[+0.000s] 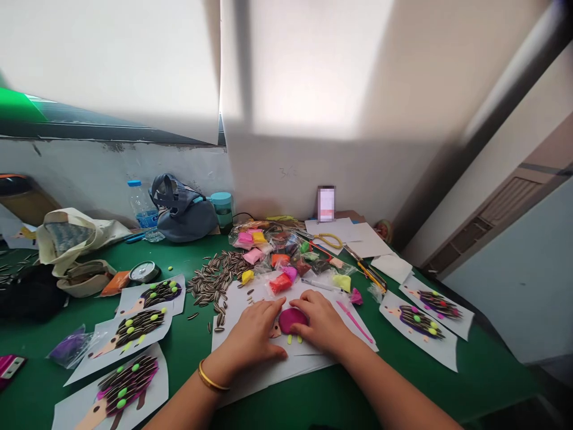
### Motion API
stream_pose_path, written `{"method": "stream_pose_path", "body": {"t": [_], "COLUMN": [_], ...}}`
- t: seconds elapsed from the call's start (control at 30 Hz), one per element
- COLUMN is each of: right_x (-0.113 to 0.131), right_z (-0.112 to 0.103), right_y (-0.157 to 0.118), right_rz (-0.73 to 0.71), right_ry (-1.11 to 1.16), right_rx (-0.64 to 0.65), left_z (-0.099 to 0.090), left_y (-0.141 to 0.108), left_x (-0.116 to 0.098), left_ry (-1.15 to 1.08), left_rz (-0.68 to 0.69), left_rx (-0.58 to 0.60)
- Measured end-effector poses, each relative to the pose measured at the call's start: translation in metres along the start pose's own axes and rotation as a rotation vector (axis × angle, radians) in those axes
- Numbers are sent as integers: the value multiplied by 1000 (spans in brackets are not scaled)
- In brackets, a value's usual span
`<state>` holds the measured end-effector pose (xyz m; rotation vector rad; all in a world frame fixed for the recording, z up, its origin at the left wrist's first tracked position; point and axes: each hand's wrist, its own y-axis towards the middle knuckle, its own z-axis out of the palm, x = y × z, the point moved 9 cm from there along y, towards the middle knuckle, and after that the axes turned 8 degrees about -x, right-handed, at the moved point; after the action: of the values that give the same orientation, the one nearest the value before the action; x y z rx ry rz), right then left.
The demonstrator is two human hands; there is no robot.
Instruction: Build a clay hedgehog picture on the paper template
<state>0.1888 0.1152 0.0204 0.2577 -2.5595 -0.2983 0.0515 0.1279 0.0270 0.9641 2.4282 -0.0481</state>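
A flattened magenta clay oval (pixel 290 319) lies on white paper (pixel 250 373) between my hands. Tucked at its left is a peach clay piece with a dark dot (pixel 275 328), partly covered by my left hand. Two short yellow-green clay strips (pixel 294 339) stick out below the oval. My left hand (pixel 255 331), with a gold bangle on the wrist, rests beside the peach piece, thumb and fingers apart. The thumb of my right hand (pixel 320 319) lies on the oval's right side, while its fingers reach round the upper right edge, spread from the thumb.
Striped sunflower seeds (pixel 217 275) are heaped left of the paper. Bagged coloured clay (pixel 281 283), a pink tool (pixel 355 321) and yellow-handled scissors (pixel 329 240) lie beyond my hands. Seed-covered hedgehog pictures (pixel 138 328) flank both sides. A phone (pixel 326 204) leans against the wall.
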Motion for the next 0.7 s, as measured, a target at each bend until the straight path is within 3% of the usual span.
{"method": "stream_pose_path", "body": {"t": [0.7], "right_x": [11], "right_z": [8], "right_y": [14], "right_rz": [13], "right_ry": [-18], "right_rx": [41], "left_z": [5], "left_y": [3], "left_x": [4], "left_ry": [6], "left_rz": [3], "left_rx": [-6]}}
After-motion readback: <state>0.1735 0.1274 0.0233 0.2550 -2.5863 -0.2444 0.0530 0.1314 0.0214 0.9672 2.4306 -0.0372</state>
